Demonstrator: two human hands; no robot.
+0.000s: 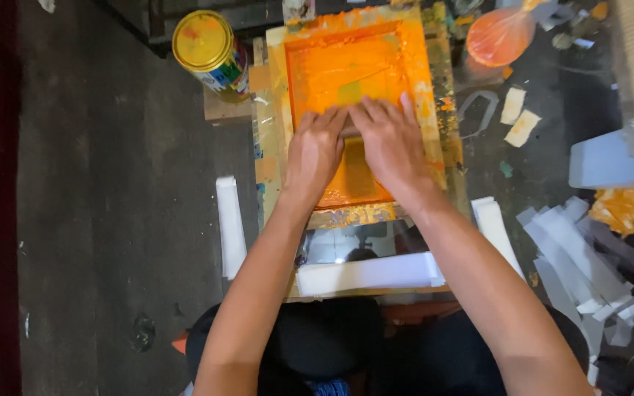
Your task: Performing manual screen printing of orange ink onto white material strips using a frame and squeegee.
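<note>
A wooden screen-printing frame [274,103] smeared with orange ink lies on the table in front of me. Both my hands rest side by side inside it, pressing down on a squeegee [349,133] whose handle shows only as a thin strip between the fingers. My left hand [315,150] grips its left part, my right hand [390,143] its right part, fingers pointing away from me. Orange ink [339,70] covers the mesh beyond my fingers.
A yellow-lidded paint can [210,48] stands at the far left on a wooden block. An orange-filled plastic bag [499,35] lies far right. White paper strips [368,273] lie near me, and a heap of strips [588,257] sits on the right. Dark floor lies to the left.
</note>
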